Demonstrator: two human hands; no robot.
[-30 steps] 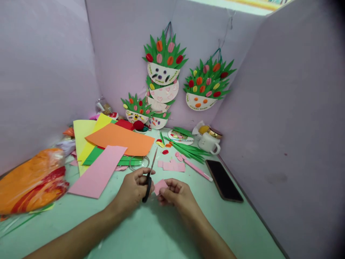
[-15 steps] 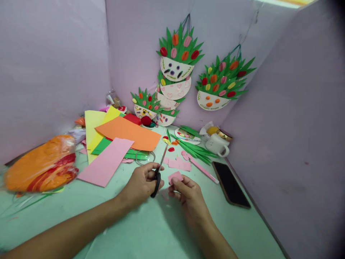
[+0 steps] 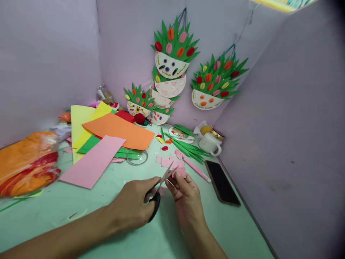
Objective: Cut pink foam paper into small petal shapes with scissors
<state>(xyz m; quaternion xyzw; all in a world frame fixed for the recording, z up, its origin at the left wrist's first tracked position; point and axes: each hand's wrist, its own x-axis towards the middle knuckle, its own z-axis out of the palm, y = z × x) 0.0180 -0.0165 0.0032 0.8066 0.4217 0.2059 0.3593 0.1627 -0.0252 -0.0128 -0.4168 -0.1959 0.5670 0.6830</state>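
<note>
My left hand point(image 3: 134, 201) has its thumb and fingers through the black handles of a pair of scissors point(image 3: 161, 183). The blades are parted and point up and right, close to the left edge of a small pink paper piece point(image 3: 179, 172). My right hand point(image 3: 185, 196) pinches that paper between thumb and fingers. Behind it on the table lie pink paper squares point(image 3: 168, 162) and a pink pen point(image 3: 198, 169). Below the blades, a few pink scraps point(image 3: 163, 190) are partly hidden by my hands.
Coloured sheets, a pink one point(image 3: 94, 162) on top, lie left beside an orange plastic-wrapped bundle point(image 3: 27, 163). To the right are a phone point(image 3: 222, 182) and a white mug point(image 3: 210, 143). Green paper strips point(image 3: 188, 147) lie at the back. Paper flower baskets point(image 3: 172, 64) hang on the wall.
The scissors have opened and tilted right, their tips now close to the pink paper. My left hand has come lower. The whole view has shifted, moving the table things leftward.
</note>
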